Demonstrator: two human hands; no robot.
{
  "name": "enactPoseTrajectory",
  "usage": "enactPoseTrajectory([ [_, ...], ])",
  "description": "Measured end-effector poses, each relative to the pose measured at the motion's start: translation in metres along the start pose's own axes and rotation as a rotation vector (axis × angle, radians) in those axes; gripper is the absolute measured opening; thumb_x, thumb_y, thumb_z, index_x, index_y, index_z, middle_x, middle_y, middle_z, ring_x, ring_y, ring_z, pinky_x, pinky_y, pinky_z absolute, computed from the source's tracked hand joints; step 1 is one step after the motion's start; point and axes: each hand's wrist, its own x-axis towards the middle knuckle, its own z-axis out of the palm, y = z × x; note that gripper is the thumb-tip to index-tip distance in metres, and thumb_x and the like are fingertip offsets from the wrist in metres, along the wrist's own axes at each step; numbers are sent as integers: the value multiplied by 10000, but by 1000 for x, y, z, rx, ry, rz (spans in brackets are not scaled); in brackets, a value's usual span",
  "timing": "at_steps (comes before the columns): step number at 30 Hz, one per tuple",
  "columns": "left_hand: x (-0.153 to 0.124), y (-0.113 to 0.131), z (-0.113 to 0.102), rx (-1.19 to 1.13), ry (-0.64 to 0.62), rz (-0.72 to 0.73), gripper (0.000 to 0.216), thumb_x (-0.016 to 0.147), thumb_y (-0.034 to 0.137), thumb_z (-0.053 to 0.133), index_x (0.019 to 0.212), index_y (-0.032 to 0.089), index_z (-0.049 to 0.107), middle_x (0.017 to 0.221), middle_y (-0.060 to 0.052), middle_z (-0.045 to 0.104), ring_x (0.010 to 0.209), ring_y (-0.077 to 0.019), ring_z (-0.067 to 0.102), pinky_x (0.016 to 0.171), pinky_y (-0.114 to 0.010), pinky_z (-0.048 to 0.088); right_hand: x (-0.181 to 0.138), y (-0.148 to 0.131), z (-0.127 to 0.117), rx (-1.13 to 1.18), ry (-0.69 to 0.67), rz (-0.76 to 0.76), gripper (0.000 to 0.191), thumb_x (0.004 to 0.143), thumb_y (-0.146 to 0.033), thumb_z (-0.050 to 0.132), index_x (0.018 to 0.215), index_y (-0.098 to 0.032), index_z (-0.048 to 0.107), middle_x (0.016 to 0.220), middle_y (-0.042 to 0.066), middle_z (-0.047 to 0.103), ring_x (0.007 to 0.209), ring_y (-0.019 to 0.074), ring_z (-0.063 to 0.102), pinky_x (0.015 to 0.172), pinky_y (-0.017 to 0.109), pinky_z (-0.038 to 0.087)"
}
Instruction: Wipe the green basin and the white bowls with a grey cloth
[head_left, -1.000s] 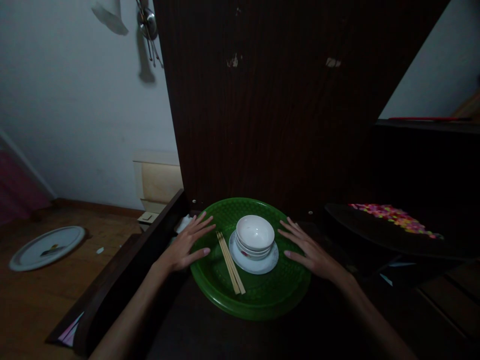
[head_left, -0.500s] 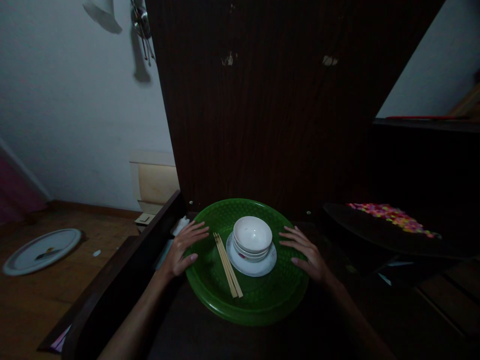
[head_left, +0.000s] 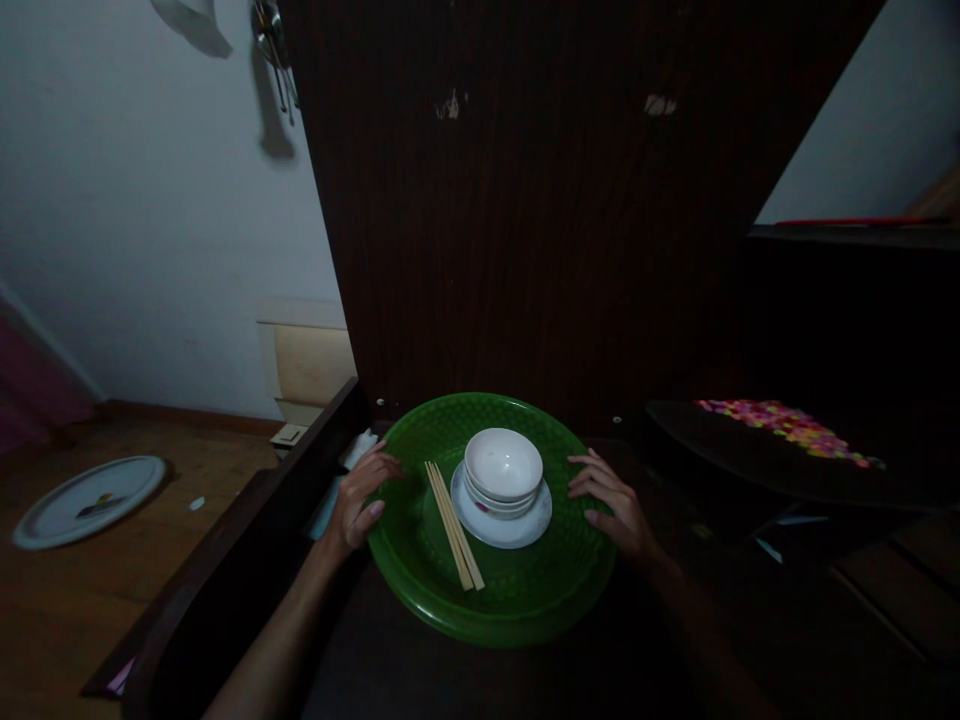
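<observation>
A round green plastic basin point(head_left: 442, 622) rests on a dark wooden surface in front of me. Curled over its left rim are the fingers of my left hand point(head_left: 361, 500), with the thumb along the near side of the grip. My right hand point(head_left: 616, 508) grips the opposite rim, fingers bent inward over the edge. Inside the basin, a small stack of white bowls point(head_left: 504, 464) sits on a white plate point(head_left: 511, 535). Several light wooden chopsticks point(head_left: 452, 530) lie side by side to the left of the plate.
Behind the basin rises a dark wooden panel point(head_left: 495, 250). A dark raised side edge point(head_left: 247, 530) runs along the left. Colourful small pieces point(head_left: 784, 428) lie on a dark surface at right. On the wooden floor, far left, is a pale oval lid-like object point(head_left: 90, 502).
Both hands have closed from spread fingers to a curled grip on the basin's rim. The basin and its contents look unmoved apart from a slight camera shift.
</observation>
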Motion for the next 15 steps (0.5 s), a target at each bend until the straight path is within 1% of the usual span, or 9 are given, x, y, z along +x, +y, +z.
enactPoseTrajectory([
  [4, 0, 0, 3, -39, 62, 25, 675, 949, 670, 293, 1193, 182, 689, 1143, -130, 735, 1098, -324, 662, 1144, -579, 353, -1, 9, 3, 2, 34, -63, 479, 914, -639, 482, 904, -234, 737, 934, 90, 717, 1207, 365, 603, 1167, 636, 260],
  [6, 0, 0, 4, -54, 69, 26, 669, 947, 673, 313, 1219, 191, 689, 1189, -134, 731, 1136, -332, 657, 1149, -584, 346, -2, 11, 4, 2, 38, -80, 461, 919, -622, 492, 956, -238, 746, 1044, 105, 732, 1243, 372, 586, 1160, 640, 274],
  [8, 0, -1, 4, -63, 71, 26, 655, 949, 665, 331, 1237, 197, 686, 1252, -140, 711, 1187, -340, 639, 1154, -594, 337, -2, 10, 4, 3, 43, -75, 450, 927, -602, 502, 1051, -242, 742, 1205, 121, 709, 1307, 379, 541, 1161, 638, 278],
  [11, -1, -4, 5, -63, 78, 22, 637, 945, 663, 362, 1245, 203, 684, 1340, -146, 666, 1284, -356, 581, 1167, -613, 308, -4, 8, 4, 11, 55, -29, 481, 924, -602, 514, 1190, -252, 709, 1363, 126, 640, 1384, 382, 468, 1170, 632, 273],
  [15, -5, -4, 8, -65, 98, -47, 613, 954, 643, 373, 1267, 203, 665, 1419, -144, 610, 1385, -362, 485, 1184, -618, 275, -8, 8, 7, 49, 90, 92, 588, 905, -648, 508, 1327, -260, 634, 1471, 114, 557, 1457, 377, 366, 1179, 609, 283],
])
